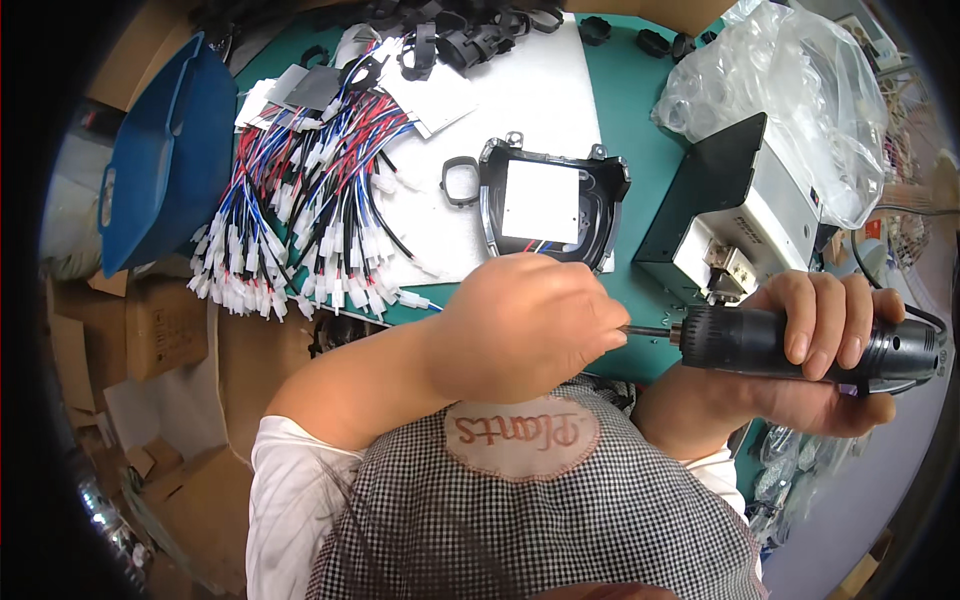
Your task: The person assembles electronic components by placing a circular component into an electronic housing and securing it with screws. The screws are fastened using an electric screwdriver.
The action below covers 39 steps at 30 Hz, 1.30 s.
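My right hand is wrapped round a black electric screwdriver, held level with its bit pointing left. At the tip of that bit my left hand is closed, fingers curled together. Whatever lies between those fingers is hidden. Just beyond the left hand, a black plastic housing rests on a white foam sheet, open side up. Inside it sits a white square board, with red and blue wires showing at its near edge. A small black ring-shaped frame lies beside the housing, on its left.
Bundled cables with white connectors spread across the left of the foam sheet. A metal screw feeder box stands right, before a clear plastic bag. Black rings are piled at the back. A blue bin is far left.
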Each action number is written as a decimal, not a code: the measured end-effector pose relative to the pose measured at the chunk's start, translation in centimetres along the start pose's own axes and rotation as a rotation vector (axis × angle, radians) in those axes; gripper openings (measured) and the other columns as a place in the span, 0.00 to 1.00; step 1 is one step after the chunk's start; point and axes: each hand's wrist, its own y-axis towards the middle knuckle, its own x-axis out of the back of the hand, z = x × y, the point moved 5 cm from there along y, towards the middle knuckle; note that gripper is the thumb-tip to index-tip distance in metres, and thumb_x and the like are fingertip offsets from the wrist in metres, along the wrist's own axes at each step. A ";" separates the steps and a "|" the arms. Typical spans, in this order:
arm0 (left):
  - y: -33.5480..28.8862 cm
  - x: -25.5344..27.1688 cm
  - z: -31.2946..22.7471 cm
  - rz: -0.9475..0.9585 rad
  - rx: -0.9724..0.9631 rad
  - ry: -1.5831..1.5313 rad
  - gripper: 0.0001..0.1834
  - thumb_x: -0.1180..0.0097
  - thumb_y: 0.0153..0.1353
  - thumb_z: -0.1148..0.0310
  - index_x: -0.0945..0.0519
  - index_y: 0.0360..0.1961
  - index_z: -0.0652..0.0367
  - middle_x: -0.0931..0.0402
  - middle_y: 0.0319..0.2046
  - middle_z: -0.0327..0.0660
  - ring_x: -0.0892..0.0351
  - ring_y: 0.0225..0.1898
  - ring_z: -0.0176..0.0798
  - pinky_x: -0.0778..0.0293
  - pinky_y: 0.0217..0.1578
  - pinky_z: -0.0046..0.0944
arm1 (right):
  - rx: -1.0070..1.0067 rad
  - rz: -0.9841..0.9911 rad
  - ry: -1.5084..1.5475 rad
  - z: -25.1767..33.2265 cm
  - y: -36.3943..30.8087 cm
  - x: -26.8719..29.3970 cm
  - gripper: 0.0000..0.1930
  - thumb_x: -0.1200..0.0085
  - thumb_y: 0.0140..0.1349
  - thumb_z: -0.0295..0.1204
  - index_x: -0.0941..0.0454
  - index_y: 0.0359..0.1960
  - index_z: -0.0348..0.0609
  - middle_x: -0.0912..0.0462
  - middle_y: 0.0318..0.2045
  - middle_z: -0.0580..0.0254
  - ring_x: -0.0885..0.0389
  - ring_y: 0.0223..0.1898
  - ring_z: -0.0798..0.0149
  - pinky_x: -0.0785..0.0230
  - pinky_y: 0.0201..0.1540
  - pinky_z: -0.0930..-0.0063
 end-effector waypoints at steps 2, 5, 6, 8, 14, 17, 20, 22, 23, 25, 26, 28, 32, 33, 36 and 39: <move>-0.1 0.1 -0.3 -0.012 -0.002 0.004 0.08 0.40 0.53 0.71 0.21 0.34 0.61 0.21 0.27 0.39 0.22 0.25 0.39 0.27 0.25 0.34 | 0.000 -0.036 0.015 -0.2 0.0 0.1 0.33 0.39 0.53 0.43 0.34 0.57 0.35 0.29 0.28 0.64 0.27 0.23 0.68 0.32 0.28 0.73; 0.5 0.5 -0.1 0.023 0.028 0.018 0.12 0.38 0.50 0.70 0.21 0.36 0.62 0.20 0.30 0.40 0.20 0.28 0.42 0.25 0.29 0.38 | 0.016 -0.058 -0.034 -0.1 -0.1 -0.1 0.34 0.41 0.54 0.44 0.35 0.58 0.37 0.29 0.28 0.64 0.27 0.23 0.68 0.31 0.28 0.73; 0.5 0.7 0.1 0.054 0.079 0.041 0.15 0.37 0.49 0.69 0.21 0.38 0.63 0.19 0.32 0.41 0.20 0.31 0.44 0.24 0.32 0.40 | 0.011 -0.059 -0.026 -0.3 -0.2 0.0 0.34 0.41 0.54 0.44 0.35 0.58 0.37 0.29 0.28 0.64 0.27 0.23 0.68 0.31 0.28 0.73; 0.7 2.2 1.2 -0.002 0.115 0.148 0.21 0.36 0.47 0.65 0.22 0.42 0.63 0.21 0.38 0.45 0.22 0.39 0.48 0.27 0.40 0.44 | 0.019 0.039 -0.114 -0.7 -0.4 0.0 0.35 0.42 0.56 0.46 0.37 0.60 0.38 0.28 0.30 0.63 0.26 0.24 0.68 0.31 0.29 0.72; 1.1 2.9 5.6 0.181 0.394 0.615 0.39 0.31 0.40 0.54 0.27 0.55 0.55 0.35 0.59 0.49 0.44 0.64 0.55 0.48 0.63 0.55 | 0.040 0.149 -0.196 0.2 -0.1 0.8 0.37 0.45 0.58 0.48 0.41 0.63 0.38 0.29 0.33 0.59 0.26 0.27 0.65 0.31 0.31 0.70; 0.4 1.9 7.3 0.246 0.431 0.625 0.40 0.31 0.37 0.52 0.28 0.54 0.54 0.36 0.60 0.49 0.47 0.67 0.55 0.53 0.65 0.57 | 0.022 0.137 -0.255 -0.4 0.0 0.9 0.35 0.41 0.53 0.47 0.33 0.57 0.35 0.28 0.31 0.63 0.27 0.27 0.70 0.34 0.31 0.74; 0.4 2.1 7.1 0.212 0.411 0.588 0.40 0.30 0.36 0.52 0.27 0.52 0.56 0.33 0.57 0.49 0.44 0.65 0.55 0.53 0.66 0.58 | 0.010 0.156 -0.276 -0.5 0.2 1.2 0.35 0.42 0.54 0.50 0.33 0.58 0.37 0.29 0.32 0.63 0.28 0.27 0.69 0.34 0.32 0.74; 0.5 2.4 6.6 0.175 0.396 0.563 0.40 0.29 0.35 0.53 0.27 0.52 0.57 0.31 0.55 0.49 0.42 0.64 0.56 0.53 0.65 0.58 | 0.004 0.161 -0.298 -0.8 0.4 1.6 0.36 0.43 0.54 0.51 0.33 0.58 0.38 0.29 0.32 0.63 0.28 0.27 0.69 0.34 0.32 0.73; 0.7 2.8 6.0 0.157 0.397 0.563 0.39 0.29 0.35 0.54 0.27 0.51 0.57 0.30 0.53 0.48 0.40 0.63 0.55 0.52 0.65 0.58 | 0.008 0.179 -0.314 -1.0 0.5 1.7 0.35 0.44 0.55 0.51 0.33 0.59 0.38 0.29 0.32 0.62 0.28 0.28 0.68 0.34 0.33 0.72; 1.1 2.6 5.9 0.145 0.387 0.551 0.39 0.28 0.34 0.55 0.27 0.51 0.58 0.29 0.51 0.47 0.38 0.61 0.55 0.52 0.65 0.59 | 0.024 0.215 -0.359 -1.1 0.8 1.7 0.35 0.47 0.57 0.52 0.34 0.59 0.39 0.30 0.33 0.60 0.29 0.28 0.67 0.34 0.33 0.70; 1.3 2.2 5.9 0.172 0.355 0.567 0.38 0.28 0.35 0.57 0.27 0.50 0.58 0.28 0.50 0.46 0.38 0.61 0.55 0.51 0.64 0.59 | 0.018 0.235 -0.372 -1.1 0.9 1.8 0.35 0.49 0.59 0.53 0.35 0.60 0.40 0.30 0.34 0.58 0.29 0.28 0.66 0.33 0.34 0.69; 1.2 1.9 5.9 0.192 0.342 0.597 0.37 0.29 0.35 0.58 0.27 0.50 0.58 0.28 0.49 0.45 0.37 0.60 0.55 0.50 0.64 0.60 | 0.033 0.248 -0.379 -2.4 0.7 2.0 0.36 0.50 0.59 0.54 0.37 0.61 0.40 0.30 0.33 0.58 0.29 0.28 0.65 0.33 0.33 0.68; 1.3 1.4 6.1 0.173 0.346 0.576 0.36 0.29 0.36 0.58 0.28 0.49 0.58 0.28 0.49 0.44 0.38 0.61 0.54 0.50 0.64 0.60 | 0.045 0.250 -0.440 -3.6 0.6 2.2 0.36 0.53 0.60 0.57 0.39 0.62 0.44 0.30 0.32 0.57 0.29 0.26 0.64 0.32 0.31 0.66; 1.3 1.3 6.2 0.150 0.335 0.574 0.36 0.29 0.36 0.58 0.28 0.49 0.58 0.27 0.49 0.43 0.38 0.61 0.54 0.50 0.64 0.60 | 0.047 0.243 -0.458 -3.8 0.6 2.3 0.36 0.53 0.60 0.57 0.39 0.62 0.44 0.30 0.32 0.57 0.29 0.25 0.64 0.31 0.31 0.66; 1.2 0.7 6.6 0.151 0.345 0.562 0.35 0.29 0.36 0.59 0.27 0.48 0.58 0.27 0.48 0.43 0.37 0.61 0.54 0.50 0.64 0.60 | 0.045 0.227 -0.464 -4.2 0.5 2.6 0.36 0.53 0.60 0.57 0.39 0.62 0.45 0.30 0.32 0.57 0.28 0.25 0.63 0.31 0.31 0.65; 1.1 0.4 7.0 0.151 0.353 0.560 0.35 0.29 0.36 0.59 0.27 0.48 0.58 0.26 0.48 0.43 0.36 0.60 0.53 0.50 0.64 0.60 | 0.042 0.229 -0.468 -4.4 0.6 2.8 0.36 0.53 0.60 0.57 0.39 0.62 0.45 0.30 0.32 0.56 0.28 0.25 0.63 0.31 0.31 0.65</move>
